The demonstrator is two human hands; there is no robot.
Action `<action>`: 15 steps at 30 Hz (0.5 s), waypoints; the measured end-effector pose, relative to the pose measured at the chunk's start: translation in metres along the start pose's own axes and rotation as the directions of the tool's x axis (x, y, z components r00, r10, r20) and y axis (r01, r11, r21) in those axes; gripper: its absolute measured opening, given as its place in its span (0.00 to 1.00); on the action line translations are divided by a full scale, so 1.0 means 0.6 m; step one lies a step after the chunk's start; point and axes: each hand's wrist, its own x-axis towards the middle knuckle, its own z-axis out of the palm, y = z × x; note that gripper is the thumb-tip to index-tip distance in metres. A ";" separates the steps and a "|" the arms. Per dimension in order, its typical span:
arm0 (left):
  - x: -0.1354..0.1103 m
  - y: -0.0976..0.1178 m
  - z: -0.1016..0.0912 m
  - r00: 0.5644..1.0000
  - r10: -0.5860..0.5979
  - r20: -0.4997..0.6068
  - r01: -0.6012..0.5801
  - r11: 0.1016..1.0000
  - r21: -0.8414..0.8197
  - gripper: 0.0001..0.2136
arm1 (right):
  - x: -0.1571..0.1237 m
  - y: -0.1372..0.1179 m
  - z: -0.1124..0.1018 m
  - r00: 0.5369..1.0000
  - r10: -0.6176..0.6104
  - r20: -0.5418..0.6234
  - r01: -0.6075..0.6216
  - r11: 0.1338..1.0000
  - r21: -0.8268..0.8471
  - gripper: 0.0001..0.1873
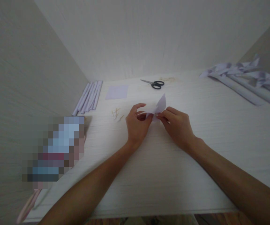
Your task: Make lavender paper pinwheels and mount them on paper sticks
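Observation:
Between my two hands, above the middle of the white table, is a small piece of white paper (161, 103) with curved, pointed flaps, like a pinwheel head. My left hand (138, 123) pinches its near left part between thumb and fingers, with the index finger raised. The fingertips of my right hand (176, 125) are pressed together at the paper's centre; anything small between them is hidden. Left of my left hand lie several short thin tan sticks (116, 113). Beyond them a flat white paper square (117, 92) rests on the table.
Black-handled scissors (155, 83) lie at the back, beside more thin tan pieces (169, 79). Several rolled paper tubes (89, 97) sit at the back left. Several paper pinwheels on tubes (242, 78) are heaped at the right. A blurred-out object (60, 150) stands at the left wall.

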 end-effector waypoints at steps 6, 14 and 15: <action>0.000 0.000 0.000 1.000 -0.019 -0.011 0.019 1.000 -0.019 0.15 | 0.000 0.001 0.003 0.997 -0.035 0.068 0.035 0.999 0.007 0.11; -0.001 -0.004 0.001 1.000 0.000 -0.013 0.000 1.000 -0.016 0.15 | 0.003 0.000 0.005 0.998 0.027 0.051 -0.033 0.992 0.125 0.10; -0.001 -0.005 0.001 1.000 0.001 -0.014 -0.001 1.000 -0.022 0.15 | 0.003 0.001 0.006 0.999 0.030 0.044 -0.036 0.990 0.135 0.10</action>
